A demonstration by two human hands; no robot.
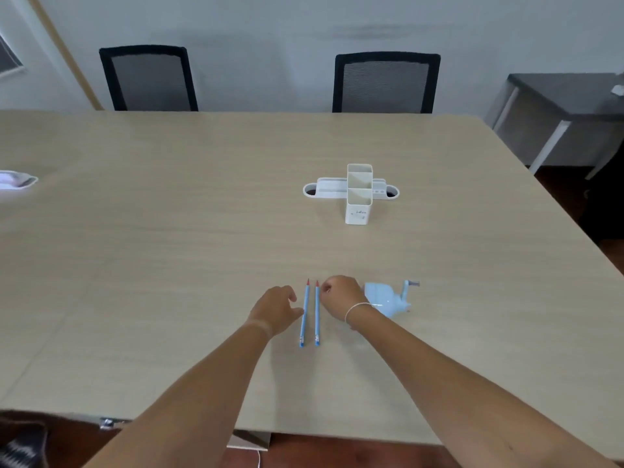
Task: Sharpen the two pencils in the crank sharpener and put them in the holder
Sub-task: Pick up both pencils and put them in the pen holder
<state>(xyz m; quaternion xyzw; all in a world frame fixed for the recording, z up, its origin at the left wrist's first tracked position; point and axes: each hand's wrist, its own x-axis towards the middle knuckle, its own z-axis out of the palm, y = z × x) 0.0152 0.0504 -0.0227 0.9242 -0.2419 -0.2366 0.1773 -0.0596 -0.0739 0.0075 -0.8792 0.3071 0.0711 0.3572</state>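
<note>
Two black mesh chairs (pixel 148 79) (pixel 386 83) stand beyond the beige table (pixel 169 231); a dark side table (pixel 567 96) stands far right.

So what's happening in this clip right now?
A person reaches both hands to two blue pencils lying side by side on the table. The left hand touches the left one; the right hand is curled beside the right one. Neither is lifted. The crank sharpener sits just right, the white holder farther back.

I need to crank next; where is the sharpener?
The sharpener sits on the table, just right of the right hand, near the front edge.
</note>
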